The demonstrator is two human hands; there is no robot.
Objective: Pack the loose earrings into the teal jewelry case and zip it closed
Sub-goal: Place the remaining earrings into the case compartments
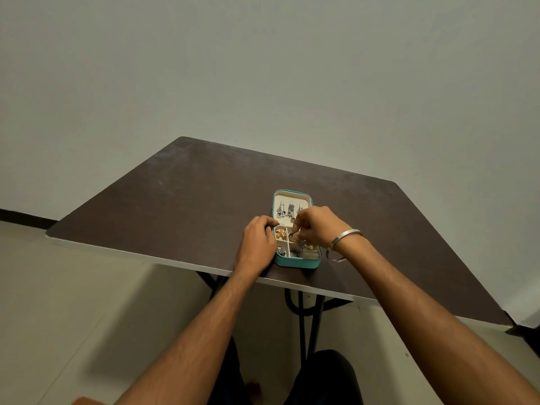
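The teal jewelry case (295, 263) lies open near the table's front edge, its lid (291, 197) laid flat behind the base. Several dangling silver earrings (290, 211) hang in the cream lid. The base's compartments hold gold earrings (280, 234) and small silver pieces (282, 250). My left hand (257, 244) grips the case's left side, fingers curled at the hinge. My right hand (317, 226) hovers over the base and pinches a small earring (292, 236) above a middle compartment. The case's right part is hidden under that hand.
The dark brown table (190, 200) has a pale front edge and black folding legs (304, 317) below. A plain wall stands behind it. A metal bangle (346, 235) circles my right wrist. My knees show at the bottom.
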